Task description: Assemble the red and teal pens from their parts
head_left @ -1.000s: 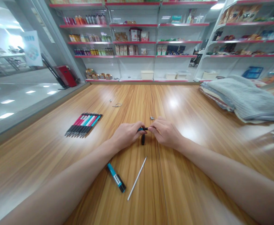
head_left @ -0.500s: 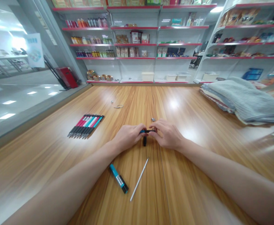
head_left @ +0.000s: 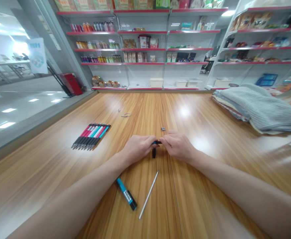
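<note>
My left hand (head_left: 137, 148) and my right hand (head_left: 177, 145) meet at the middle of the wooden table (head_left: 210, 132), both pinched on a short blue and black pen part (head_left: 156, 142) held level between them. Just below it a small black piece (head_left: 154, 152) lies on the table. Nearer to me lie a blue and black pen barrel (head_left: 126, 194) and a thin white refill (head_left: 148, 195). A tiny metal part (head_left: 163, 128) rests just beyond my right hand.
A row of several pink, teal and black pens (head_left: 91, 136) lies at the left. A small spring and ring (head_left: 125, 115) sit farther back. Folded striped cloths (head_left: 257, 108) are stacked at the right. Red-edged shelves (head_left: 145, 49) of goods stand behind the table.
My hands have closed in on each other a little, so less of the pen part shows between them. The view has tilted slightly, shifting everything lower in frame.
</note>
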`<action>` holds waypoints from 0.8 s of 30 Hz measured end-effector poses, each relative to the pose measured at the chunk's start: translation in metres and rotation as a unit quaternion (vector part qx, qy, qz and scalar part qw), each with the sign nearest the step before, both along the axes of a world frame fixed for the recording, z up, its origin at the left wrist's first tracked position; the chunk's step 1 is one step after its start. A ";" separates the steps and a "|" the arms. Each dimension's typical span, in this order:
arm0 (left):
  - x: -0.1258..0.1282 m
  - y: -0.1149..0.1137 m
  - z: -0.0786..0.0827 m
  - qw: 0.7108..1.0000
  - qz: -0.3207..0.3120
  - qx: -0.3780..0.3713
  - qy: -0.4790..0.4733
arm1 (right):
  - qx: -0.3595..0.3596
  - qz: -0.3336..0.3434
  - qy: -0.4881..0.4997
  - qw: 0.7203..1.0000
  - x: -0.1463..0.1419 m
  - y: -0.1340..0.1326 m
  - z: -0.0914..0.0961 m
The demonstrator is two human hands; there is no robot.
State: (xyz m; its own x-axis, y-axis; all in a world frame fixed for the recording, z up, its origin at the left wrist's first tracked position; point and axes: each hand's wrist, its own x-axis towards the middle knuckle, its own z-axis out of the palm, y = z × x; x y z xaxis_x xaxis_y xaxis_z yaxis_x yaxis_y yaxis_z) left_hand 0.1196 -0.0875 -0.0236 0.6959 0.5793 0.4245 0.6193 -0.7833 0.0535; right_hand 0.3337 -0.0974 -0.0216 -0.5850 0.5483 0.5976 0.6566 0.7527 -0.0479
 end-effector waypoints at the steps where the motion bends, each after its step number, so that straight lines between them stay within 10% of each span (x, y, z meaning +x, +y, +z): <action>1: 0.000 0.000 0.000 1.000 -0.003 0.002 -0.001 | -0.001 0.001 0.005 1.000 0.000 -0.001 0.001; 15: 0.003 -0.003 0.006 0.994 0.011 0.094 0.060 | -0.052 -0.002 0.034 0.998 -0.001 0.000 -0.001; 24: 0.002 -0.001 0.007 0.995 0.099 0.009 -0.022 | -0.068 -0.042 0.157 0.984 0.022 0.032 -0.002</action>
State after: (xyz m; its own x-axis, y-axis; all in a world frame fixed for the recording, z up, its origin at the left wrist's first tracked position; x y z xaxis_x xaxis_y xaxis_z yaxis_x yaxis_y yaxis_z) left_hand 0.1219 -0.0889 -0.0167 0.5497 0.6955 0.4627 0.7590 -0.6472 0.0710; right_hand 0.3561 -0.0653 -0.0239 -0.3319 0.6748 0.6592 0.6529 0.6687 -0.3558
